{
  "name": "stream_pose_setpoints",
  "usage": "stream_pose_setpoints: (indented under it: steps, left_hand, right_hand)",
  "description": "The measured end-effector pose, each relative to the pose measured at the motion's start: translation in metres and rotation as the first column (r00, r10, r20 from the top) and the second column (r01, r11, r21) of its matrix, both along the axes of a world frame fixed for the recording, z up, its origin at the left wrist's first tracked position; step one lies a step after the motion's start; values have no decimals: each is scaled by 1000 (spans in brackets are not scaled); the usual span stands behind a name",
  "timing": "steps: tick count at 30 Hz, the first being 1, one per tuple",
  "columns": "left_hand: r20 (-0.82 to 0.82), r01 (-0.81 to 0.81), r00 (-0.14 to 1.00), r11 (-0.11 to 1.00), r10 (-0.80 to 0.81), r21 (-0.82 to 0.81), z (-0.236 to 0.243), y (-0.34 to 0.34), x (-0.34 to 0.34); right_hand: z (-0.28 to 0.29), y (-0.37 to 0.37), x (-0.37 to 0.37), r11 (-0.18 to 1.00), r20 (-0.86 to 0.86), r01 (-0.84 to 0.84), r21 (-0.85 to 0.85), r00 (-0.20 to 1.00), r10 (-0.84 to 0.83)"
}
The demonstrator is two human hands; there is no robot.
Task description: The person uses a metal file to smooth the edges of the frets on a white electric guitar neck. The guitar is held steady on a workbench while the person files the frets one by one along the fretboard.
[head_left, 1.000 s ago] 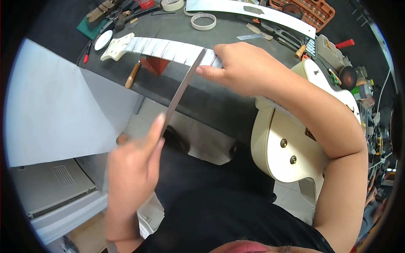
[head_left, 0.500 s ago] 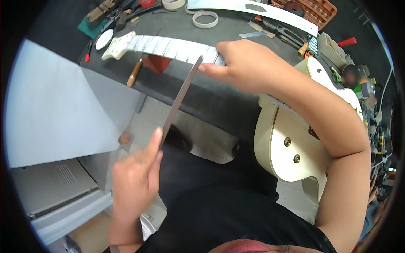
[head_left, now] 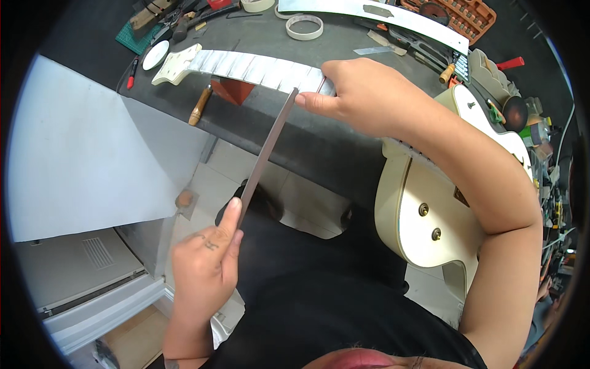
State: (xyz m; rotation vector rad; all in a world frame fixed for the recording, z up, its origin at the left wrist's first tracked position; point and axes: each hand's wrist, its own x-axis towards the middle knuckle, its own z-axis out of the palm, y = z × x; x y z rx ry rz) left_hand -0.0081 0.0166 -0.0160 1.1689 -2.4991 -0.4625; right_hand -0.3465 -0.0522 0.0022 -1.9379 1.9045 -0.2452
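Observation:
A cream electric guitar lies across a dark workbench [head_left: 289, 132]. Its taped neck [head_left: 258, 67] runs left to a pale headstock [head_left: 175, 64], and its body [head_left: 424, 209] hangs over the bench's near edge at the right. I hold a long flat metal file [head_left: 267, 150] at both ends. My right hand [head_left: 362, 95] grips its far tip against the neck. My left hand [head_left: 206, 264] holds the near end, index finger stretched along the blade. A reddish block [head_left: 233, 89] sits under the neck.
A wooden-handled tool [head_left: 200, 106] lies beside the block. Tape rolls [head_left: 304, 26], a long white strip [head_left: 393, 18], pliers and an orange tray [head_left: 461, 15] crowd the bench's far side. A large white sheet [head_left: 80, 160] hangs at the left above grey drawers [head_left: 86, 277].
The file has slid toward me along the neck. My left hand has drawn back and down, while my right hand stayed at the neck.

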Motion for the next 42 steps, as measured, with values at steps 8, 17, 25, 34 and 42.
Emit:
stream_pose_setpoints:
  steps: [8,17,25,34,42]
  left_hand:
    - [-97,86,991,991,-97,-105,8,-101,-110]
    - [-27,-18,999,1000,18,-19,-6,14,20]
    - [-72,-4,997,1000,5,26,1,1,0]
    - [-147,74,985,987,-94,-140,3,-102,-114]
    - [-60,18,998,1000,-17,17,-3,-4,1]
  right_hand:
    - [-3,-4,0,999,3,-30,-44,1000,30]
    - [-3,-2,1,999,0,17,-33,1000,-17]
    - [7,-2,5,999,-34,39,23,999,-38]
    - [14,-2,9,1000,1,-3,9,1000,3]
    - [5,-2,4,999,-38,31,30,999,-30]
